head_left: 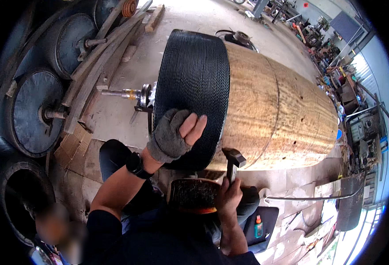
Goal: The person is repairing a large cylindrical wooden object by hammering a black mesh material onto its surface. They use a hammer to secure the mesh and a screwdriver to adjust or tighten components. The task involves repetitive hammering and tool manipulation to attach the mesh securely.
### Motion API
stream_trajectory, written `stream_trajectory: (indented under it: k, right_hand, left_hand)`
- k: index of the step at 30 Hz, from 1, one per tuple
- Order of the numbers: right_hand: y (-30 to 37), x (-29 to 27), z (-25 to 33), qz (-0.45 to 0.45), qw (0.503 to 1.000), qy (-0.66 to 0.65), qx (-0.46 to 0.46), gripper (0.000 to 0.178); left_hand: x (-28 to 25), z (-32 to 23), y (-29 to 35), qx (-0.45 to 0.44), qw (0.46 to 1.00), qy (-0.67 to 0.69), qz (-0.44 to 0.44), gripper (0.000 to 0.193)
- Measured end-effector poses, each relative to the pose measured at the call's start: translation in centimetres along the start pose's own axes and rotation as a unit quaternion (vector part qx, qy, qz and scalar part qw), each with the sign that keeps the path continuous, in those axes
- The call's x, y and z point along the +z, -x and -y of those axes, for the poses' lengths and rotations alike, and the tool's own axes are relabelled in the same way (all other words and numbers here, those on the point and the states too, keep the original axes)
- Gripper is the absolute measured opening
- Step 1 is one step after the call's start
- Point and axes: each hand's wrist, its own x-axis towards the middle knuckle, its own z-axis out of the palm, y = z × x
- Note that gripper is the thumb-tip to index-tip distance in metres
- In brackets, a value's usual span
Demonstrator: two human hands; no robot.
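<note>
A large wooden roller (274, 110) lies across in front of me, its left end covered by a black, finely ribbed winding (193, 75). My left hand (172, 134), in a grey glove with bare fingertips showing, rests against the lower part of this winding. Its fingers are curled together, and whatever they may hold is hidden. Below the winding's right edge, my right hand (228, 196) grips the handle of a hammer (233, 157). The hammer head is up, close to the bare wood. A metal shaft (121, 93) sticks out from the roller's left end.
Dark drums with shafts (37, 112) stand along the left, beside long wooden beams (95, 66). A black-topped round block (193, 196) sits between my knees. A small green bottle (258, 227) lies on a dark mat at right. Machine parts (358, 137) crowd the right wall.
</note>
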Motion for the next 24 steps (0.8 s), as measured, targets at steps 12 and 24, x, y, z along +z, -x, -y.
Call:
stream_trajectory:
  k: [12,24]
  right_hand:
    - [0.7,-2.4,1.2,-0.071,0.985,-0.137,-0.071,0.024]
    - [3.0,0.9,-2.8,-0.012,0.992,-0.126,0.022,0.02]
  left_hand:
    - [0.5,-0.8,-0.5,-0.056,0.998,0.012,-0.03,0.051]
    - [0.1,-0.6,-1.4,-0.056,0.998,-0.033,-0.009,0.048]
